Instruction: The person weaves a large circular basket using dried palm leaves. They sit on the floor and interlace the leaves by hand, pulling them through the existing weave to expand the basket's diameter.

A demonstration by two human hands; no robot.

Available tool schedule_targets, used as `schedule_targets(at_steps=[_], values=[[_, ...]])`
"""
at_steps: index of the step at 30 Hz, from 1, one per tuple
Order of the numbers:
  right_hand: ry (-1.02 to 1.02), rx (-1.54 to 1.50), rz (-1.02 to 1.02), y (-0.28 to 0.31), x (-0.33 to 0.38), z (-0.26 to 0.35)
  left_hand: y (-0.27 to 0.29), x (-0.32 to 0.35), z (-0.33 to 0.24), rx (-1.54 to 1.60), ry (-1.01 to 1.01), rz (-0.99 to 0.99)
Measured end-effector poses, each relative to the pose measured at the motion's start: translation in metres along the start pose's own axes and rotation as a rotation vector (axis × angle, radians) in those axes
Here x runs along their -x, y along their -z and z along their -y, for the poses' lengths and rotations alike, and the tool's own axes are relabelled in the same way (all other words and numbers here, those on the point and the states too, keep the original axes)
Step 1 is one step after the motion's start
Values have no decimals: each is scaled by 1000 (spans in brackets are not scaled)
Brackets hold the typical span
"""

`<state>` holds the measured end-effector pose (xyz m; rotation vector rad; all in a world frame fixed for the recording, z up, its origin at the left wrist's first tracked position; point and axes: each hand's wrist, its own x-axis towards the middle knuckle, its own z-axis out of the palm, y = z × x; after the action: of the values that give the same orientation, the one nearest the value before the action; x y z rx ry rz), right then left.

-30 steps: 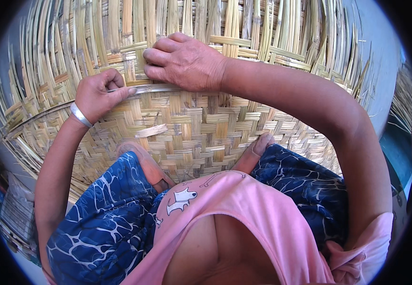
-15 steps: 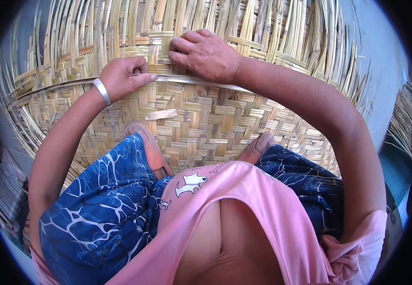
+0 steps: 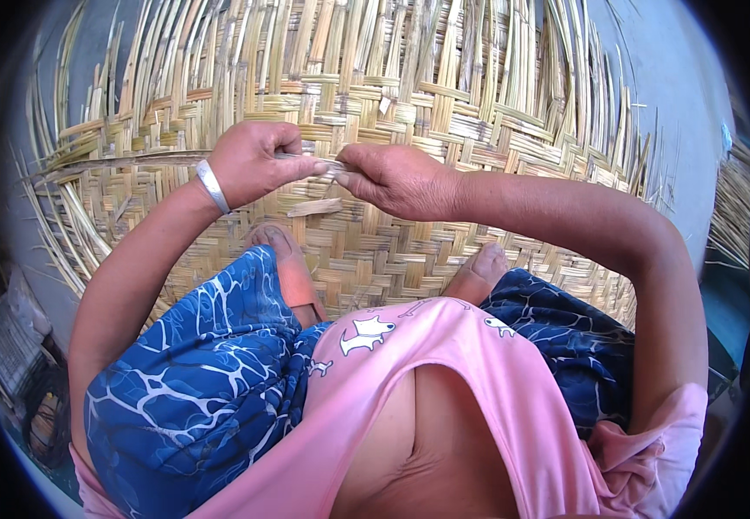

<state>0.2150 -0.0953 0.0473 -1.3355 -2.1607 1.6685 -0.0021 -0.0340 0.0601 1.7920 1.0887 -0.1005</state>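
Note:
A woven mat of split cane strips [image 3: 392, 251] spreads before me, with long unwoven strip ends [image 3: 349, 52] fanning out from its far side. My left hand [image 3: 264, 164], with a silver bangle at the wrist, pinches a long thin strip [image 3: 150, 161] that runs off to the left across the mat. Right beside it, my right hand [image 3: 401, 180] has closed its thumb and fingers on the same strip, near the left fingertips. Both hands are just above the weave. A short loose piece of strip [image 3: 314, 208] lies below them on the mat.
My feet rest on the mat's near part, the left foot [image 3: 284, 259] and the right foot [image 3: 479, 270]. A bundle of thin sticks [image 3: 734, 199] lies at the far right. Grey floor [image 3: 691, 112] borders the mat. Cluttered items [image 3: 16, 346] are at the left edge.
My right hand has left the weave and come down and nearer me, turning to grip the strip beside my left fingertips. My left hand has shifted slightly right, still pinching the strip.

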Motion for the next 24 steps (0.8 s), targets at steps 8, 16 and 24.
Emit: schedule_targets(at_steps=[8, 16, 24], values=[[-359, -532, 53, 37, 20, 7, -9, 7, -7, -393, -563, -366], [-648, -622, 124, 82, 99, 4, 3, 20, 23, -627, -612, -493], [-471, -269, -88, 45, 131, -34, -19, 24, 14, -447, -397, -350]])
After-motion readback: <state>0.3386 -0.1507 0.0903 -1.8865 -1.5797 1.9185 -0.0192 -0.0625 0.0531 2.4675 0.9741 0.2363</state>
